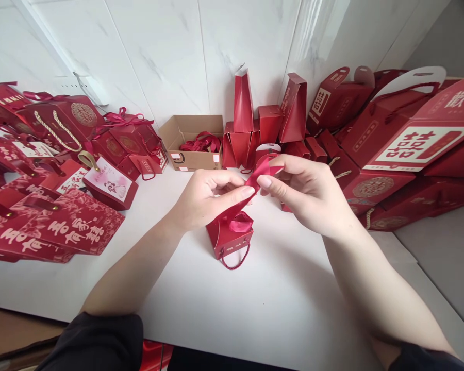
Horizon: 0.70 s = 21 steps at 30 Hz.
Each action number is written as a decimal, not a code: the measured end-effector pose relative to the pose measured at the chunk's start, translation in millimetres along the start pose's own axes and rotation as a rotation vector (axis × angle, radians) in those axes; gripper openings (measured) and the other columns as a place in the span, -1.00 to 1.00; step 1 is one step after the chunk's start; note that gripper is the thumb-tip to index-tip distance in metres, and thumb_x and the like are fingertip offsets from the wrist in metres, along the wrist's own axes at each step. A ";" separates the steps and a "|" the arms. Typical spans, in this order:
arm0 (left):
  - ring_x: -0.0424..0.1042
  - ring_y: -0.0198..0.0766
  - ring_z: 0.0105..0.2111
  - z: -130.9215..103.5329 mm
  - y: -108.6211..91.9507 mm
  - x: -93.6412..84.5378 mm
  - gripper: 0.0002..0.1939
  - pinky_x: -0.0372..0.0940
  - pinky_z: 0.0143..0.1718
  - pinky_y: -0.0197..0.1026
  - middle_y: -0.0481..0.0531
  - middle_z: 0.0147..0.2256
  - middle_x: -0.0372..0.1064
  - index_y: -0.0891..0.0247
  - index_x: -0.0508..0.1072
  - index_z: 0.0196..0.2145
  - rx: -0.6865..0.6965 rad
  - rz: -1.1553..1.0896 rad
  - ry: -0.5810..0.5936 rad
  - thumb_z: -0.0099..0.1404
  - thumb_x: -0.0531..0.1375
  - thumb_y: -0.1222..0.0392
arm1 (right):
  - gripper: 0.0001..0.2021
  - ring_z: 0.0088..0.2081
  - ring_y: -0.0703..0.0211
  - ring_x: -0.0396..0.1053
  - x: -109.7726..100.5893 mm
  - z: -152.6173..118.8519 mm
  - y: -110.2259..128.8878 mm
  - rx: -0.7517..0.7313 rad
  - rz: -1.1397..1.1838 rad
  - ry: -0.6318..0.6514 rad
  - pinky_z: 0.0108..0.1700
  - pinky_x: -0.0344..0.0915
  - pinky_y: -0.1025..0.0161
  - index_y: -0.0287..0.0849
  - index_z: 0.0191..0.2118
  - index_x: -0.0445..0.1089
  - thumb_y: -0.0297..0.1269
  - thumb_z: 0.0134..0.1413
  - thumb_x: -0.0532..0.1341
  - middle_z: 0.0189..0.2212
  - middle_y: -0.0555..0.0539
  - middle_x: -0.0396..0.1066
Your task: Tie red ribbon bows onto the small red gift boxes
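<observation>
A small red gift box (223,238) with a twisted cord handle (236,267) lies on the white table, below my hands. From its top a dark pink ribbon (241,222) forms a loop and runs up between my fingers. My left hand (212,198) pinches the ribbon between thumb and fingers. Just to the right, my right hand (307,190) is closed on the ribbon's upper part, thumb pressed to the forefinger. The hands are close together above the box, and partly hide it and the ribbon.
A cardboard box (195,162) holding red ribbons stands against the wall. Red boxes (243,100) stand beside it. Decorated gift boxes (81,221) crowd the left side. Larger red boxes (386,149) are stacked on the right. White table surface (232,309) shows in front.
</observation>
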<state>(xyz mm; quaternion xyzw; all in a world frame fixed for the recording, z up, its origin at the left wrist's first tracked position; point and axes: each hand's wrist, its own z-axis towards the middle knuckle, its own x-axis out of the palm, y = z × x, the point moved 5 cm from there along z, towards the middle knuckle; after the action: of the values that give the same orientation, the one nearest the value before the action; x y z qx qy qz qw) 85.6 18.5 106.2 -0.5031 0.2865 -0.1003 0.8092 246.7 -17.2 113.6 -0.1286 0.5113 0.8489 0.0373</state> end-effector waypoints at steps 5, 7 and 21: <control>0.50 -0.26 -0.38 0.5 -4.2 -13.5 -0.77 0.41 -0.30 -0.23 0.06 -0.40 0.52 0.31 0.52 -0.41 -0.041 -0.041 0.039 0.28 0.26 0.07 | -0.68 -0.43 0.18 0.32 1.6 21.0 33.8 -0.121 -0.072 -0.038 -0.42 0.28 0.24 -0.08 -0.35 0.43 0.09 0.06 0.31 -0.44 0.00 0.38; 0.51 -0.25 -0.36 0.7 -6.0 -19.3 -0.77 0.42 -0.28 -0.21 0.06 -0.39 0.52 0.30 0.51 -0.41 -0.034 -0.054 -0.012 0.27 0.28 0.07 | -0.71 -0.43 0.19 0.32 1.0 28.2 47.0 -0.180 -0.075 -0.080 -0.39 0.29 0.23 -0.07 -0.38 0.40 0.04 0.11 0.30 -0.46 0.01 0.35; 0.54 -0.15 -0.20 8.0 26.8 1.6 -0.80 0.41 -0.08 -0.11 0.13 -0.28 0.57 0.27 0.56 -0.26 -0.078 -0.175 0.461 0.19 0.34 0.13 | -0.77 -0.51 0.24 0.22 -5.9 28.9 48.2 -0.196 0.071 -0.230 -0.45 0.20 0.24 -0.09 -0.43 0.27 -0.18 0.16 0.29 -0.50 0.05 0.28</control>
<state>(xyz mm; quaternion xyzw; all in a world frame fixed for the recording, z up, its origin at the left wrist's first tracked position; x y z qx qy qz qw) 88.0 36.5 84.9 -0.5208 0.4226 -0.2708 0.6906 237.8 -14.3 169.3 -0.0152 0.4224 0.9048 0.0527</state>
